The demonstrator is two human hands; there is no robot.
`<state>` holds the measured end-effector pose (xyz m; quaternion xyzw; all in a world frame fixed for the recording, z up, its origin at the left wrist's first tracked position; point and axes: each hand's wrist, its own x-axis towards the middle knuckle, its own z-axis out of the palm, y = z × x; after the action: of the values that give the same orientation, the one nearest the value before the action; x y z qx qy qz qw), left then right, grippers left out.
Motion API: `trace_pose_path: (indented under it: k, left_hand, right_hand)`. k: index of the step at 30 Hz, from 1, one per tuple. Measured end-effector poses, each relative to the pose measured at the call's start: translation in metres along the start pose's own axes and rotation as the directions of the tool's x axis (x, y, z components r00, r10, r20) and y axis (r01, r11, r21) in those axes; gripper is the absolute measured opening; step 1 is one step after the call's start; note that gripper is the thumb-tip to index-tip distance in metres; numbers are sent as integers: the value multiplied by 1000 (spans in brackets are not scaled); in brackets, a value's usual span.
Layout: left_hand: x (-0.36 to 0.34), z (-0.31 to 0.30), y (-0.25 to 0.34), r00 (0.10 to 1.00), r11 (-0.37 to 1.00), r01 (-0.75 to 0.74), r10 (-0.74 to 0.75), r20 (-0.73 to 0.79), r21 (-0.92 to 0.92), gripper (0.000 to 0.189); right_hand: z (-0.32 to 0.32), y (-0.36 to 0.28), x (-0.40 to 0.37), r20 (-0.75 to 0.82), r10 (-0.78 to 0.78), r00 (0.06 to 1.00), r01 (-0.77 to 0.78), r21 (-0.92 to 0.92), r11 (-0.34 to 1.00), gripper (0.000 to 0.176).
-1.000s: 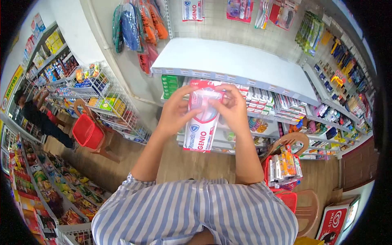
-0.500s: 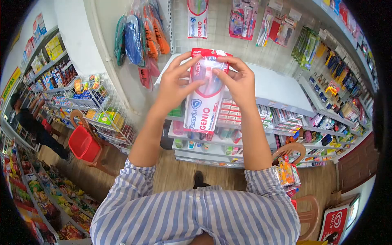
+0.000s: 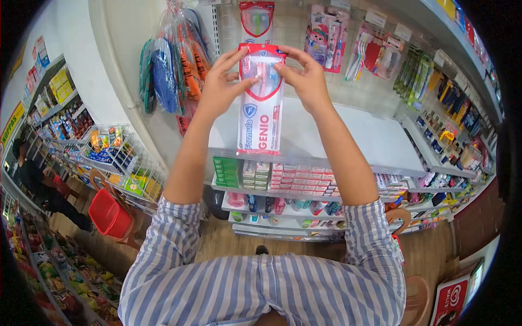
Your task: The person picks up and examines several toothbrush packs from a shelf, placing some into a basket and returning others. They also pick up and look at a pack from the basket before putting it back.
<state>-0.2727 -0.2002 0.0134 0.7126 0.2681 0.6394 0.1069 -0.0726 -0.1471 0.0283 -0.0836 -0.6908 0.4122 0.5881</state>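
A red and white Formula Genio toothbrush pack is held upright in front of the wall display, with toothbrushes showing through its clear window. My left hand pinches the upper left side, thumb on the window. On the upper right side, my right hand grips the edge with its thumb on the front. Just behind and above the top edge hangs a matching Genio pack. A white shelf lies below and behind the hands.
Bagged flip-flops hang on the left. Other toothbrush packs hang to the right. Toothpaste boxes fill a lower shelf. A red basket rests on a chair at left, near a person in dark clothes.
Both hands have lifted the toothbrush pack up and slightly left, toward the hanging Genio pack. The pack is straighter, and the arms reach farther out.
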Motion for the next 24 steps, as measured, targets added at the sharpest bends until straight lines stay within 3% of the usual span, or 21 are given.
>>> trace_pose_path:
  k: [2,4,6,8,12,15,21,24]
  left_hand:
    - [17,-6,-12,998,998,60,-60,-6,3,66]
    - [35,-9,-20,1000,1000,-8,8,-16,-5,65]
    - [49,-13,-29,999,1000,24,-24,-25,9,64]
    - [68,-20,-40,999,992,-51,52,-11,117,60]
    - [97,-30,-58,995,987,-92,95,-16,131,66]
    - [112,-33,-62,996,989,-65,72,-44,134,66]
    - [131,-33,-68,993,985,-111,117,-31,134,63]
    - [134,-31,-67,996,993,-72,77,-44,98,65]
  right_hand:
    - [-4,11,24,17,0,1000,0,-9,1000,45]
    - [-5,17,46,39,-1,999,2,-32,999,46]
    - [-4,21,62,34,-28,999,29,-38,999,46]
    - [-3,21,78,5,-50,999,50,-131,990,49]
    - [-8,42,116,47,-98,994,100,-20,995,52]
    - [-9,39,133,25,-78,997,80,-138,987,52]
    - [-13,48,158,0,-216,976,215,-97,972,49]
    - [-16,49,164,5,-210,978,210,-84,974,49]
